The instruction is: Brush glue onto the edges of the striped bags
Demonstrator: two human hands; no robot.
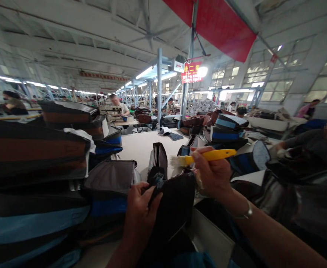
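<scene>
While the left hand (141,208) grips a dark bag piece (174,208) low over the table (141,147), its fingers closed on the fabric edge, the right hand (212,173) just behind holds a yellow brush (208,156), bristles pointing left. Glue could smear if the fabric slips. Bag stacks (35,156) crowd the left; workers sit beyond.

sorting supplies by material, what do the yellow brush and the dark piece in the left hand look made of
Brush: handle looks like glossy yellow plastic, smooth and evenly coloured; the pale bristle tuft could be natural or synthetic. Dark piece: probably matte woven fabric, since it folds softly under the left hand.
</scene>
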